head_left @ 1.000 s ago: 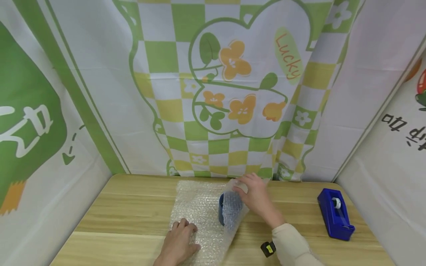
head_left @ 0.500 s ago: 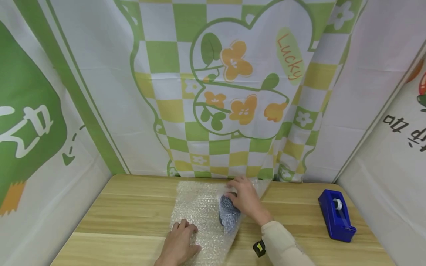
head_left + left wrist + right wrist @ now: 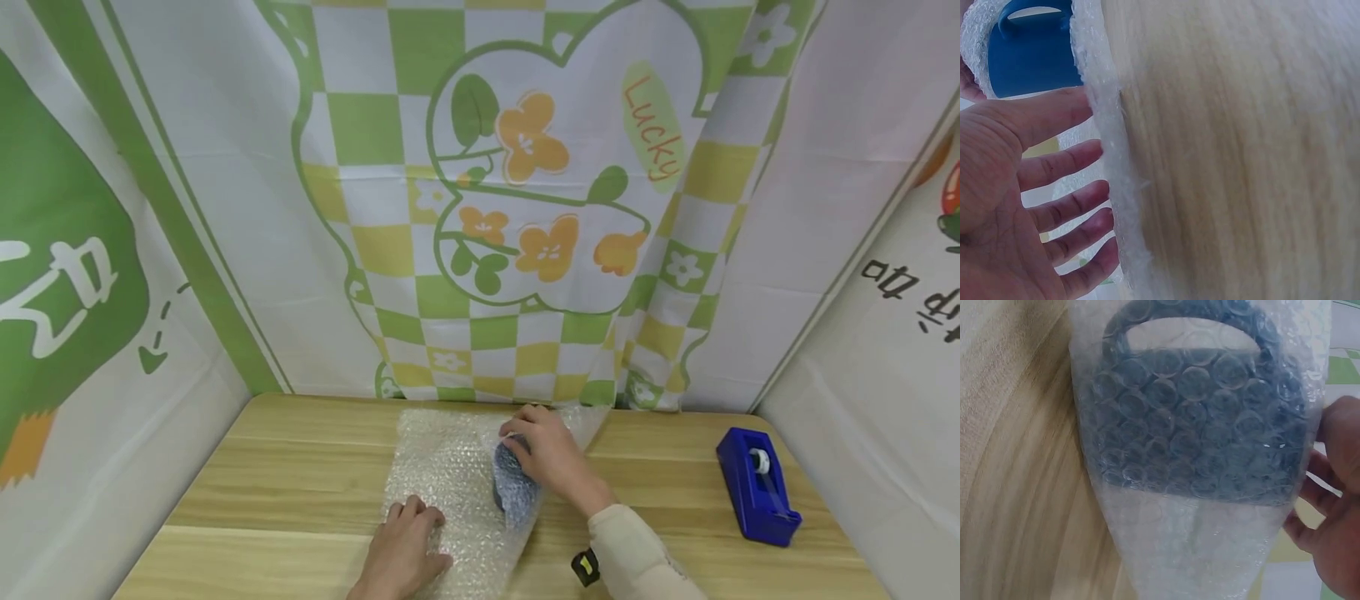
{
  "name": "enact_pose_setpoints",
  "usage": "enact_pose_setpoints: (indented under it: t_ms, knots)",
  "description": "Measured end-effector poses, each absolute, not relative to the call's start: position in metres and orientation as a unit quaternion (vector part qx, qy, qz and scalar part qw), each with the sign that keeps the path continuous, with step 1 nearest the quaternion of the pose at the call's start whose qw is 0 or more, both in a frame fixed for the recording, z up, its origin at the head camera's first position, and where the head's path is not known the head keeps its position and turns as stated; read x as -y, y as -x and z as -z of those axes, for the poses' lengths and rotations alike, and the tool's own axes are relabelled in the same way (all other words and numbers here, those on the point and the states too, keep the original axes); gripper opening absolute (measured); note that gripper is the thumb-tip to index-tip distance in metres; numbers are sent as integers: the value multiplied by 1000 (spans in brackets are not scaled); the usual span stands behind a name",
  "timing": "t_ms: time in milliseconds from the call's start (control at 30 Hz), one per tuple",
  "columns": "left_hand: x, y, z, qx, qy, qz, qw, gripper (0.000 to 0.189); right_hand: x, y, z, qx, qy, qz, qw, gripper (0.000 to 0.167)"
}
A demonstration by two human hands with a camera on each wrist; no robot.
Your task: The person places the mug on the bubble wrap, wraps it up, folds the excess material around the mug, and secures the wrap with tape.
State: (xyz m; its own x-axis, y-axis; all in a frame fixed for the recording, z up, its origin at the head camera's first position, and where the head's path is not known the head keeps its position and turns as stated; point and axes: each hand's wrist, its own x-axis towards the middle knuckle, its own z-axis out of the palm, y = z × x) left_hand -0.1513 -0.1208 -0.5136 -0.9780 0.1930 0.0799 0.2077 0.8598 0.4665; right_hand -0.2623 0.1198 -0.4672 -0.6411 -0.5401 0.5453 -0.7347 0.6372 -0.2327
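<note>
A blue mug [image 3: 1035, 62] with a handle lies on a sheet of bubble wrap [image 3: 442, 467]. The sheet's right part is folded over the mug, which shows through the bubbles in the right wrist view. My right hand [image 3: 551, 454] curls its fingers over the mug's far end and holds the folded wrap there. In the right wrist view its fingers sit along the side of the wrapped mug. My left hand [image 3: 401, 546] rests on the near left edge of the sheet, fingers fairly straight, apart from the mug.
To the right on the wooden table [image 3: 300, 475] stands a blue tape dispenser [image 3: 757, 487] with a roll of tape in it. A patterned curtain [image 3: 517, 342] hangs along the table's back edge. A small black device [image 3: 585, 567] is beside the right sleeve.
My right hand has moved left and a little down, bringing the fold of wrap down over the mug. The mug is now more covered. My left hand has stayed in place.
</note>
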Motion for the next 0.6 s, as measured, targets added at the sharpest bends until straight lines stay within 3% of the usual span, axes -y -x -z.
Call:
enact_pose_setpoints:
  t_ms: [100, 333, 467, 600]
  knots:
    - [120, 152, 514, 963, 106, 247, 12, 38, -124, 258, 463, 888, -377, -207, 159, 15]
    - [124, 154, 509, 964, 120, 239, 10, 40, -137, 251, 450, 900, -399, -174, 32, 45]
    - [130, 166, 499, 963, 106, 247, 1, 43, -140, 250, 449, 897, -413, -160, 7, 53]
    - [139, 186, 491, 965, 48, 256, 40, 51, -140, 248, 453, 897, -414, -153, 10, 56]
